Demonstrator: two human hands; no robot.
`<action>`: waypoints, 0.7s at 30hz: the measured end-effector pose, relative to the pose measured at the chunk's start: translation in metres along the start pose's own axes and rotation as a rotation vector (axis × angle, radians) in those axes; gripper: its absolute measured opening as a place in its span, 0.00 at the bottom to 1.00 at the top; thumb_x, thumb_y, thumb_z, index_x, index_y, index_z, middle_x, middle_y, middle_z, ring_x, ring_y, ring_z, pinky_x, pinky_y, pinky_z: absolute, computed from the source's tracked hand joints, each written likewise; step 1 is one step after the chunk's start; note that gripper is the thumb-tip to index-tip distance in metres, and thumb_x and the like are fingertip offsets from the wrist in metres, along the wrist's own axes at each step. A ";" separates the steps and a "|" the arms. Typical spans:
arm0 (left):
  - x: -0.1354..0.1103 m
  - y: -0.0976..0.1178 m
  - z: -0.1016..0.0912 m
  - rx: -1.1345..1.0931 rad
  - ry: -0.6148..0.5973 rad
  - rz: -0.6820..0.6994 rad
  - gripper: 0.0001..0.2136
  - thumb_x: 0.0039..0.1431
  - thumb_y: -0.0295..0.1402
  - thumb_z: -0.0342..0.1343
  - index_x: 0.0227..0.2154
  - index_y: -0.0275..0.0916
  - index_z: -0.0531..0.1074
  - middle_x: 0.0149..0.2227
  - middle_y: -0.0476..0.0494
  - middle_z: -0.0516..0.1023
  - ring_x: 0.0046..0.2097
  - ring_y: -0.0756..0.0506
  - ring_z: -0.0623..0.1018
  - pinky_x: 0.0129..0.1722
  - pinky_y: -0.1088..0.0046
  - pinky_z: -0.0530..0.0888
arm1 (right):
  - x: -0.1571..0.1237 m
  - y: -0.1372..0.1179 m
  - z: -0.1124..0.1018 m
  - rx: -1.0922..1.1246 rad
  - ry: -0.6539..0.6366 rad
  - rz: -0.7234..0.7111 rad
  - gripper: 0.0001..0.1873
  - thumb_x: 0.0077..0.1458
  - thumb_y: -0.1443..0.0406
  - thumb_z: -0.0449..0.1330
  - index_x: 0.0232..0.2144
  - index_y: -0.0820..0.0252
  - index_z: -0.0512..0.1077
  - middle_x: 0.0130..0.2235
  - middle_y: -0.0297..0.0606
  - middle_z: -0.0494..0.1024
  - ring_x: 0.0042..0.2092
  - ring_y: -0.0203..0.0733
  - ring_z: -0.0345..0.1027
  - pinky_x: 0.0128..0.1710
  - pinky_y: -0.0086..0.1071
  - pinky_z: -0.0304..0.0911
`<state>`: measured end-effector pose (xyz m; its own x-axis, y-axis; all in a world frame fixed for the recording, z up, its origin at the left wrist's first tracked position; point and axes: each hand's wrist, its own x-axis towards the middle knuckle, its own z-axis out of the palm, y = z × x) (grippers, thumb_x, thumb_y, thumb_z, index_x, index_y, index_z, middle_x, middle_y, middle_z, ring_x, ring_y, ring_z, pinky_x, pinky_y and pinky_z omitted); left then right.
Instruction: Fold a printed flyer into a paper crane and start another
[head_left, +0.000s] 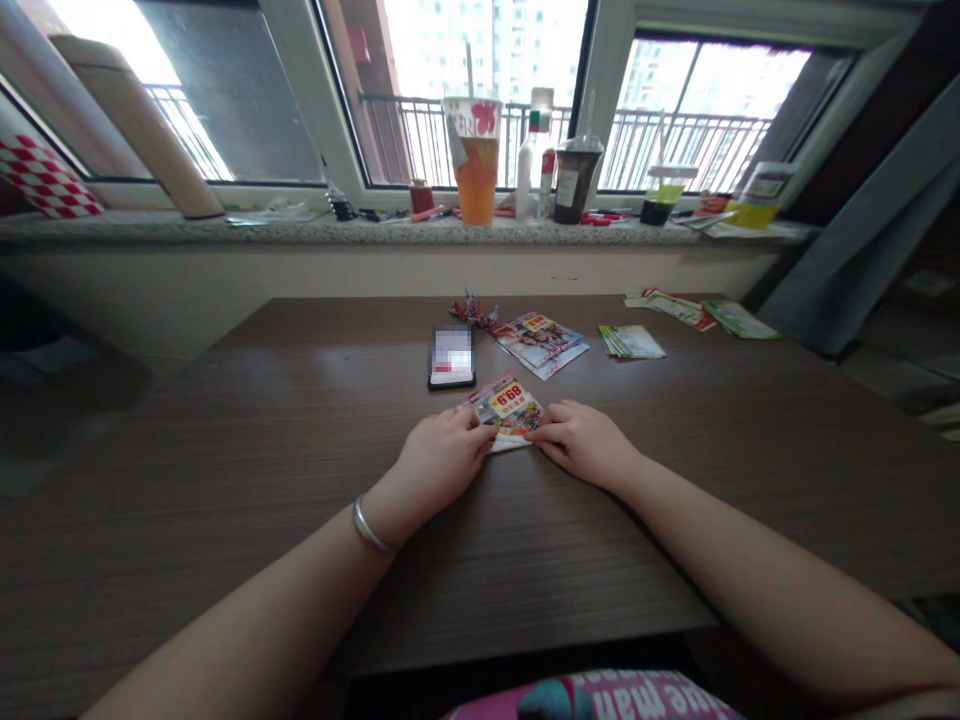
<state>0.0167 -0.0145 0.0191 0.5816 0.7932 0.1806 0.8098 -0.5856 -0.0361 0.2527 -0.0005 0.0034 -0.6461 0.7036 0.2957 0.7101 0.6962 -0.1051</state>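
A small printed paper point(510, 404) with a yellow price box lies on the table in front of me, a white strip showing along its near edge. My left hand point(448, 450) pinches its left side, thumb on top. At the right side, my right hand point(581, 440) has its fingers closed on the paper's near corner. Just beyond it is a phone point(452, 357) with a lit, blurred screen. A stack of similar colourful leaflets point(541, 340) rests behind the paper, next to a folded paper piece point(474, 310) with pointed tips.
Green-and-white leaflets point(632, 341) lie on the brown table point(262, 430) at the right, with more leaflets point(679, 308) near its back edge. Along the windowsill point(285, 232) stand an orange drink cup point(478, 165), a dark cup point(576, 180), bottles and small items.
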 end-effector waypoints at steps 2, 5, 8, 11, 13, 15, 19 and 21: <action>0.000 0.002 -0.001 0.035 0.019 0.000 0.13 0.66 0.34 0.46 0.40 0.40 0.76 0.41 0.39 0.74 0.41 0.42 0.74 0.41 0.64 0.71 | 0.000 0.000 -0.001 -0.005 -0.007 -0.004 0.13 0.62 0.62 0.54 0.40 0.52 0.79 0.38 0.39 0.76 0.39 0.41 0.65 0.39 0.33 0.60; 0.001 0.005 -0.001 0.071 0.053 0.020 0.11 0.65 0.32 0.48 0.41 0.39 0.75 0.42 0.38 0.74 0.45 0.40 0.73 0.45 0.62 0.71 | 0.001 0.000 -0.002 -0.013 -0.009 -0.008 0.13 0.62 0.62 0.54 0.40 0.53 0.79 0.38 0.38 0.76 0.40 0.41 0.66 0.40 0.33 0.60; 0.002 0.007 0.002 0.089 0.051 0.085 0.11 0.64 0.28 0.47 0.40 0.35 0.74 0.43 0.37 0.73 0.48 0.40 0.72 0.49 0.62 0.70 | 0.001 -0.001 -0.003 -0.037 -0.016 -0.018 0.13 0.63 0.63 0.53 0.40 0.53 0.79 0.38 0.38 0.76 0.40 0.41 0.66 0.40 0.33 0.60; 0.002 0.006 0.006 0.081 0.009 0.120 0.11 0.64 0.25 0.45 0.40 0.32 0.73 0.41 0.37 0.73 0.46 0.41 0.72 0.49 0.62 0.70 | 0.001 -0.002 -0.003 -0.060 -0.034 -0.022 0.14 0.63 0.62 0.52 0.41 0.52 0.78 0.40 0.37 0.77 0.41 0.41 0.66 0.41 0.33 0.60; 0.001 0.005 0.008 0.060 0.012 0.121 0.12 0.64 0.24 0.45 0.44 0.33 0.72 0.42 0.37 0.73 0.46 0.41 0.72 0.50 0.61 0.70 | 0.002 -0.003 -0.003 -0.068 -0.046 -0.017 0.14 0.63 0.62 0.51 0.42 0.51 0.78 0.41 0.37 0.77 0.42 0.42 0.67 0.40 0.33 0.60; 0.001 0.005 0.008 0.039 0.015 0.120 0.16 0.63 0.23 0.45 0.52 0.37 0.68 0.45 0.38 0.73 0.47 0.41 0.73 0.51 0.61 0.70 | 0.002 -0.003 -0.004 -0.070 -0.058 -0.004 0.14 0.63 0.63 0.51 0.43 0.51 0.77 0.42 0.37 0.77 0.43 0.42 0.67 0.41 0.33 0.60; -0.001 0.008 0.007 0.046 -0.025 0.100 0.19 0.63 0.24 0.46 0.56 0.40 0.65 0.46 0.37 0.73 0.47 0.40 0.74 0.48 0.60 0.72 | 0.004 -0.005 -0.010 -0.065 -0.094 0.043 0.13 0.62 0.64 0.53 0.41 0.53 0.77 0.40 0.38 0.78 0.42 0.41 0.68 0.40 0.32 0.61; -0.002 0.010 0.007 0.060 -0.018 0.085 0.18 0.64 0.26 0.46 0.55 0.40 0.66 0.46 0.37 0.73 0.47 0.39 0.74 0.47 0.60 0.73 | 0.003 -0.007 -0.013 -0.062 -0.117 0.061 0.12 0.62 0.65 0.53 0.40 0.54 0.77 0.39 0.38 0.78 0.42 0.41 0.69 0.41 0.32 0.62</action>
<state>0.0243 -0.0207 0.0117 0.6492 0.7443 0.1564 0.7604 -0.6402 -0.1096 0.2494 -0.0046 0.0179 -0.6268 0.7587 0.1774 0.7626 0.6441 -0.0598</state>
